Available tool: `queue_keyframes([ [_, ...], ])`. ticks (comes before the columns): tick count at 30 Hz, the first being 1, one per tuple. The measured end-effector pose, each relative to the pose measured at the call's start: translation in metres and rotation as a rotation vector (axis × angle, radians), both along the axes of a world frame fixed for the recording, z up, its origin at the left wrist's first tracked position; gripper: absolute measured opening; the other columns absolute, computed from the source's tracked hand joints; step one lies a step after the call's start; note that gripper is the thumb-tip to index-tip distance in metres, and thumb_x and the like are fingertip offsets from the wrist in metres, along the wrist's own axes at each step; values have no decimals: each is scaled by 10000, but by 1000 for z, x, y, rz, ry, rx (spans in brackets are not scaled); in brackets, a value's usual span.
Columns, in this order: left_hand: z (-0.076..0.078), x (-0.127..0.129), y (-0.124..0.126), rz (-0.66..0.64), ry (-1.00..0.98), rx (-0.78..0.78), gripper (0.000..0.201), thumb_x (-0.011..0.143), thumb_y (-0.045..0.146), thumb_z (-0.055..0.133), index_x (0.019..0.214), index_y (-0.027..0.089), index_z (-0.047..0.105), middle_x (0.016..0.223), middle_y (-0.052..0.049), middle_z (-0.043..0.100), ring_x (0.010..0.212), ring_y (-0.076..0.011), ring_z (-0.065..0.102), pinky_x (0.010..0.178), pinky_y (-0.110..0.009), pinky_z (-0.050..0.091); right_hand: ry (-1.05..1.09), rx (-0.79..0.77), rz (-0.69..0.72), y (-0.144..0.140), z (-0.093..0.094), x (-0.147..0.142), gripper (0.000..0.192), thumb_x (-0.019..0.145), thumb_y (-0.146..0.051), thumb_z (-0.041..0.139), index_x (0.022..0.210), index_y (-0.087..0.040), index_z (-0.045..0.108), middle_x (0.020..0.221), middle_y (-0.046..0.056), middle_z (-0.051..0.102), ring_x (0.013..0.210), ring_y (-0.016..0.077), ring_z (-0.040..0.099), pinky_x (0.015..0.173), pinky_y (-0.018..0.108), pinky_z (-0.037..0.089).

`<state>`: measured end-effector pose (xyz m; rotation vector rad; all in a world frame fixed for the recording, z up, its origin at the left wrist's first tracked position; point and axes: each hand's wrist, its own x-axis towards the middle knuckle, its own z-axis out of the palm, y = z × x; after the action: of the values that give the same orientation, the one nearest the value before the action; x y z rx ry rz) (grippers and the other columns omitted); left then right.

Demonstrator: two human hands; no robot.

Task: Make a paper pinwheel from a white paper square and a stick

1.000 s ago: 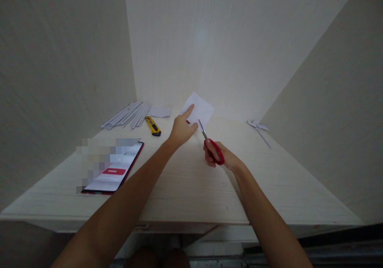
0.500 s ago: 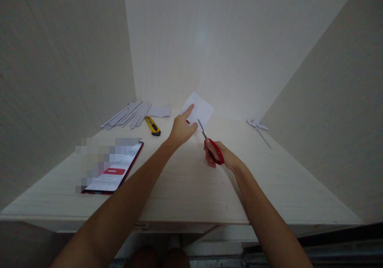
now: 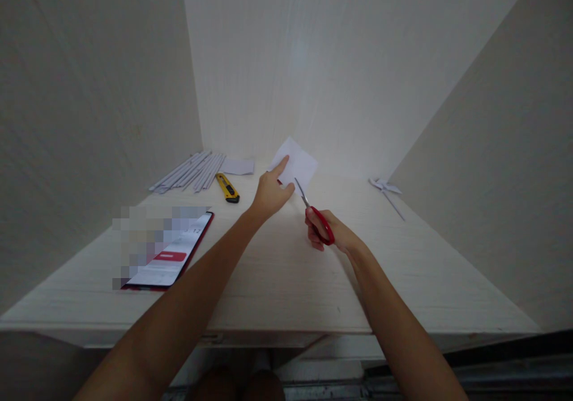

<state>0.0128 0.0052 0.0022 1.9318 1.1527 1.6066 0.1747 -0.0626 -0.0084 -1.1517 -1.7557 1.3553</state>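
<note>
I had my left hand [image 3: 270,193] out over the far middle of the bench [image 3: 277,281], holding the white paper sheet [image 3: 299,161] up off the surface by its near-left edge, index finger stretched along the paper and the other fingers curled under it. The sheet stood tilted, one corner pointing up toward the back wall, so its free edge faced down and to the right, toward my other hand.

My right hand [image 3: 331,234] was closed through the red loops of the scissors [image 3: 313,210], just beside and slightly nearer to me than the left. The blades ran from the handles up and to the left, their tips at the lower edge of the paper, just right of my left thumb. From this view I could not tell how far the blades were parted, nor whether they had bitten into the sheet.

So the paper lay ahead of both hands, the left gripping it, the right aligned with it along the blade line.

Toward the far left corner lay a bundle of paper strips [image 3: 188,173] and a yellow utility knife [image 3: 227,188]; a phone [image 3: 172,258] sat near the left front edge, and some paper scraps [image 3: 385,189] lay near the far right.
</note>
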Motion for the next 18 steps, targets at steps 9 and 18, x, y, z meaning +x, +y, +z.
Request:
queue_keyframes([
  [9, 9, -1, -10, 72, 116, -45, 651, 650, 158, 544, 1289, 97, 428, 632, -28, 584, 504, -92, 413, 560, -232, 415, 1, 2, 28, 3, -2, 1, 480, 764, -631, 399, 571, -197, 329, 416, -62, 364, 309, 54, 339, 323, 208, 209],
  [18, 7, -3, -10, 61, 84, -65, 646, 648, 161, 557, 1282, 114, 439, 633, -8, 567, 488, -74, 372, 526, -210, 380, 114, -138, 192, -1, 5, 8, 458, 649, -591, 582, 693, -183, 379, 533, -79, 310, 431, 40, 245, 406, 213, 175],
])
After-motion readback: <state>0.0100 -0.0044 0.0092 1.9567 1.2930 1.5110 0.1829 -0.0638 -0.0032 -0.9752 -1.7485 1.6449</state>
